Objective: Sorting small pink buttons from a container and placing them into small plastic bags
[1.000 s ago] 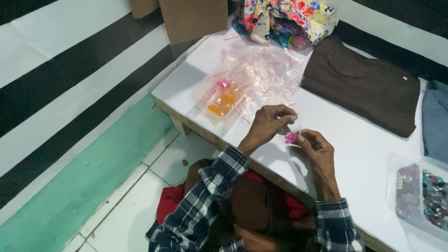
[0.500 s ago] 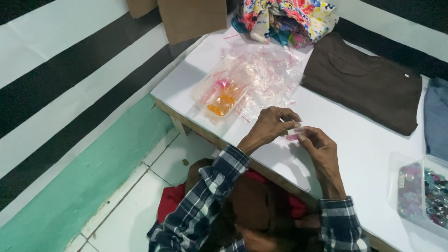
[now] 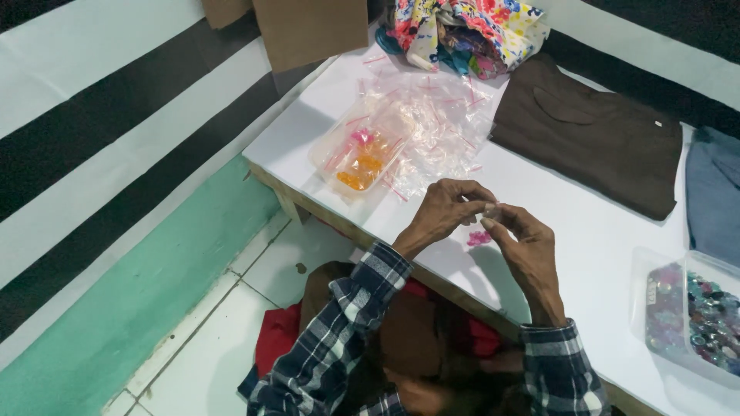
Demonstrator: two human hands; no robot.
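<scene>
Clear plastic is being pinched between the fingertips of both hands — a small transparent bag [image 3: 490,209], barely visible where the fingers meet. To the left of the fingers, a clear tray [image 3: 359,151] of orange and pink pieces is lying beside a heap of empty little bags [image 3: 439,123]. The left hand [image 3: 443,212] is being kept curled, thumb and fingers closed on the bag's edge; the right hand [image 3: 520,239] is being held likewise, closed on the other edge. Just below the fingers, a pink trinket [image 3: 479,238] is resting on the white table [image 3: 586,231]. The bag's mouth is judged to be in the course of being parted — a steady two-handed pull is called for next. Far right, a tub of beads [image 3: 690,316] is sitting.
</scene>
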